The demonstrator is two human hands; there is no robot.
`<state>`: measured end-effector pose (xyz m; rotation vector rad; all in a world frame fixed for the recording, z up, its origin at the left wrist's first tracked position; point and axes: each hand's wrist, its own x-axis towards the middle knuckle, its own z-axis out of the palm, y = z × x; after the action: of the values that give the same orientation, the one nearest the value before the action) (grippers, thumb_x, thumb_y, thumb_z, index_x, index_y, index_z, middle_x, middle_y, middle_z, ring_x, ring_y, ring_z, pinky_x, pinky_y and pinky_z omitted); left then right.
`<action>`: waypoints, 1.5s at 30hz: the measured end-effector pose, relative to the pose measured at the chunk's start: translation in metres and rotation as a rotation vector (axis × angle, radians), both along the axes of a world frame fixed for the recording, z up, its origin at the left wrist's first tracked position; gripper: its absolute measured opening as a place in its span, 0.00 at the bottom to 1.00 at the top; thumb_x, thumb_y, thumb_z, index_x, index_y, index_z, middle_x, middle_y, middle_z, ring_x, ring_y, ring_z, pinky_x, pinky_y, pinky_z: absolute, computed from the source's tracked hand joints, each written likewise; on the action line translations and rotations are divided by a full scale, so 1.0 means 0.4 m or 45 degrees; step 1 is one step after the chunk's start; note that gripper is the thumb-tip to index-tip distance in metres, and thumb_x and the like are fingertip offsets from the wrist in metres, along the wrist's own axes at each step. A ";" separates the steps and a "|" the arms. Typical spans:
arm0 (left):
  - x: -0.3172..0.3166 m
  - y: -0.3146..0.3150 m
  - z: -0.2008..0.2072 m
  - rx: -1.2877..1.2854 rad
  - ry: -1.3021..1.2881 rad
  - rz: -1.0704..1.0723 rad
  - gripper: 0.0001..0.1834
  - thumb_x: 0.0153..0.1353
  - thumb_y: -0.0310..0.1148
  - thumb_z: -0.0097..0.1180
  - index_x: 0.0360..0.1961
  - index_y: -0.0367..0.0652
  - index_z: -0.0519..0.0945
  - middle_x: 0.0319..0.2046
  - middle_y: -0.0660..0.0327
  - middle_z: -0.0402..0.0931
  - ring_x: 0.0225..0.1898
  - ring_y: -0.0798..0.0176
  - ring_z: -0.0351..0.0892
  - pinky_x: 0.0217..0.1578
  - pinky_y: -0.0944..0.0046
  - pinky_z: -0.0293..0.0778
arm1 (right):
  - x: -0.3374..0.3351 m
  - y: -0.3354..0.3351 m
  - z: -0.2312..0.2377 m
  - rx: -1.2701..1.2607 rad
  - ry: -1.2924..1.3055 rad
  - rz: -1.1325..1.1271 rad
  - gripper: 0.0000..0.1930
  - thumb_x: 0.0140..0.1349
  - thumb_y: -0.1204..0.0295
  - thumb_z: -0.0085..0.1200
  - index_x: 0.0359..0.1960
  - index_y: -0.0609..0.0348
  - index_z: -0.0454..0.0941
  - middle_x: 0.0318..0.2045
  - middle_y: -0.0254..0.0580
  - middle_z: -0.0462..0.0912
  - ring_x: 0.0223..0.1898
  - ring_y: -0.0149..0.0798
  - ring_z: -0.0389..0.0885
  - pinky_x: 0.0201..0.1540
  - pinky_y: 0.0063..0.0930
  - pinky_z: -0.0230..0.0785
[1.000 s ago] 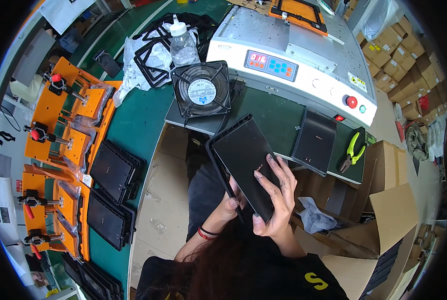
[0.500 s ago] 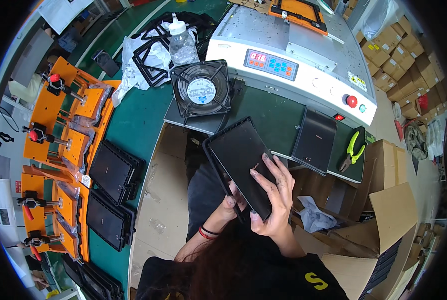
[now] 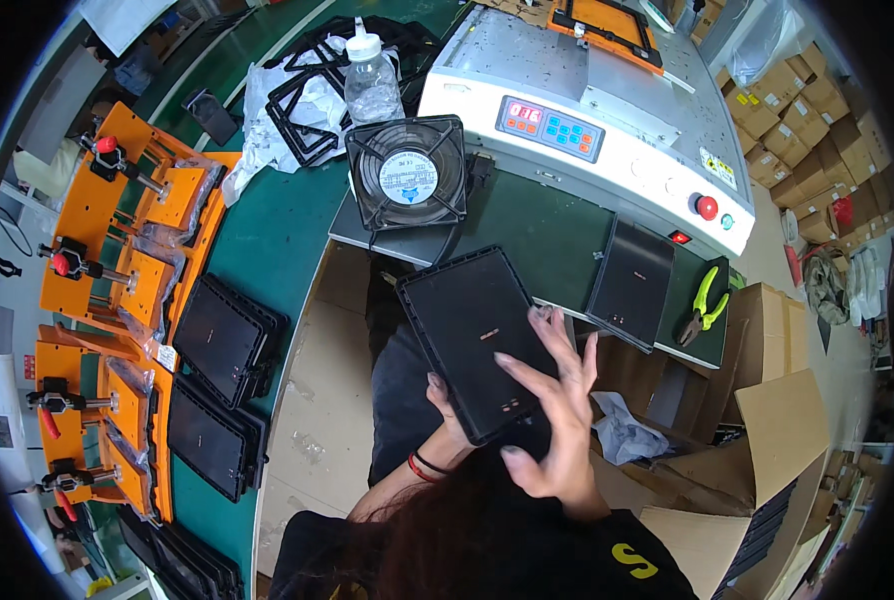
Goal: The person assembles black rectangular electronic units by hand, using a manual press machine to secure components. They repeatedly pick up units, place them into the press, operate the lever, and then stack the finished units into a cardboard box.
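Note:
A flat black rectangular panel lies in a shallow black frame, tilted in front of me. My left hand holds the frame by its lower left edge. The thumb shows at the side, while the other fingers are hidden underneath. Over the panel's right side, my right hand is open, fingers spread. Its fingertips are at or just above the panel's right edge; contact is hard to tell. The right thumb stands off to the side.
A fan stands ahead, near a clear bottle. A white machine fills the far right. Another black panel and pliers lie before it. Orange clamp fixtures and stacked black frames are left; a carton is right.
The panel, earlier standing tilted out of the frame under my right hand, now lies down in it. My right thumb has come away from the panel and the fingers have spread.

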<state>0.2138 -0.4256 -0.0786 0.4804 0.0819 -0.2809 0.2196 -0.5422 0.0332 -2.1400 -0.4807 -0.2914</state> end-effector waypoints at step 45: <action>0.130 0.588 0.445 2.097 -0.433 1.384 0.33 0.66 0.34 0.43 0.65 0.35 0.42 0.66 0.49 0.50 0.66 0.55 0.52 0.63 0.59 0.49 | 0.249 0.459 -0.052 0.547 0.159 0.554 0.12 0.61 0.80 0.49 0.46 0.62 0.79 0.28 0.41 0.80 0.23 0.28 0.74 0.29 0.21 0.68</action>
<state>0.2657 -0.1906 0.0994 1.9889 0.2223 1.0672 0.3192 -0.3588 0.0122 -1.5787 -0.7219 -0.0094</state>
